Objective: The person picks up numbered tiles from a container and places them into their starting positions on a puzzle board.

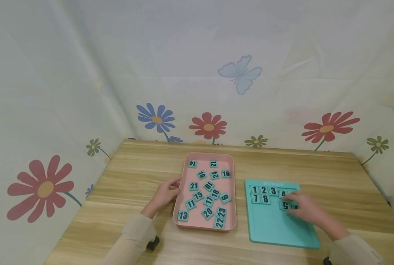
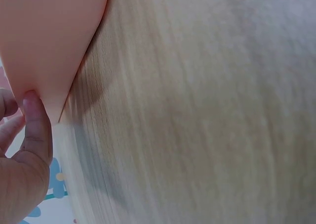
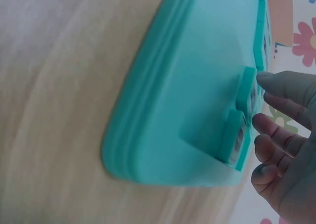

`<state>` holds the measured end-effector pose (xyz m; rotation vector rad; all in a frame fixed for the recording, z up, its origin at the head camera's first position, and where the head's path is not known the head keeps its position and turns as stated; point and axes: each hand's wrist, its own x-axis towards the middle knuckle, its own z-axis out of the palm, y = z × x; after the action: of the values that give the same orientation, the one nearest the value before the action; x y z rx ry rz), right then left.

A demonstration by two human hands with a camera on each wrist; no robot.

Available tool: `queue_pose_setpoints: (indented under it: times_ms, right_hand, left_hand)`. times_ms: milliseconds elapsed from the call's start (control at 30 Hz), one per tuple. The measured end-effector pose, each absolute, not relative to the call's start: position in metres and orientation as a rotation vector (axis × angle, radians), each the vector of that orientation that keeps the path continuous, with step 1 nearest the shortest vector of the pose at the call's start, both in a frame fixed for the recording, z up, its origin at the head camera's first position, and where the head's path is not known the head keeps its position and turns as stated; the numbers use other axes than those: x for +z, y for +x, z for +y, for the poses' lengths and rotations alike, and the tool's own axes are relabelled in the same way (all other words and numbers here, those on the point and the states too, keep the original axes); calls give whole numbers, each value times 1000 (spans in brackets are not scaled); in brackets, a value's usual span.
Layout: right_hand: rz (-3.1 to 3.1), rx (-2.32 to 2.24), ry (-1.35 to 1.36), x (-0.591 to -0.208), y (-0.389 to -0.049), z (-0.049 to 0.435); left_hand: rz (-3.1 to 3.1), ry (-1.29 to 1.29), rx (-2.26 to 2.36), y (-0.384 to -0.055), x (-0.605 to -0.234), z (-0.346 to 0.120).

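In the head view, a pink tray (image 1: 204, 227) holds many numbered teal tiles. My left hand (image 1: 165, 194) is at its left side; the left wrist view shows the thumb (image 2: 35, 117) against the outer wall and the other fingers at the rim. To the right lies a teal board (image 1: 276, 230). Tiles 1, 2, 3 and 4 line its top row, with 7 and 8 below; tile 4 (image 1: 283, 194) sits slightly askew. My right hand (image 1: 304, 208) is over the board's right side, fingertips at tile 5 (image 1: 285, 205). Beside it another tile (image 3: 234, 140) is partly covered by the hand.
Both the tray and the board lie on a wood-grain table (image 1: 144, 162). A pale curtain (image 1: 183, 55) with flowers and a butterfly hangs behind the table and along its left side. Tiles in the tray lie at mixed angles, tile 13 (image 1: 183, 215) near the front left corner.
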<state>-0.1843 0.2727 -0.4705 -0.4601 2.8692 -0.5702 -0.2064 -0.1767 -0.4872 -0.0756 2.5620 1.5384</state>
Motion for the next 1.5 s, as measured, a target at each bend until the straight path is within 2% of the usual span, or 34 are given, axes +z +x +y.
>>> queue_pose_setpoints:
  times_ms: [833,1133,1500]
  right_hand:
    - [2856,-499,-278,-480,-184,264]
    - [2806,-512,-478,-470,-181,270]
    - [2731,-511,-484,-473,-177,269]
  left_hand:
    - [2570,-63,1531,-207,-490,-179]
    - [2549,-97,1571,-208,-491,-177]
    - [2554,-93,1586,-207,-491,-177]
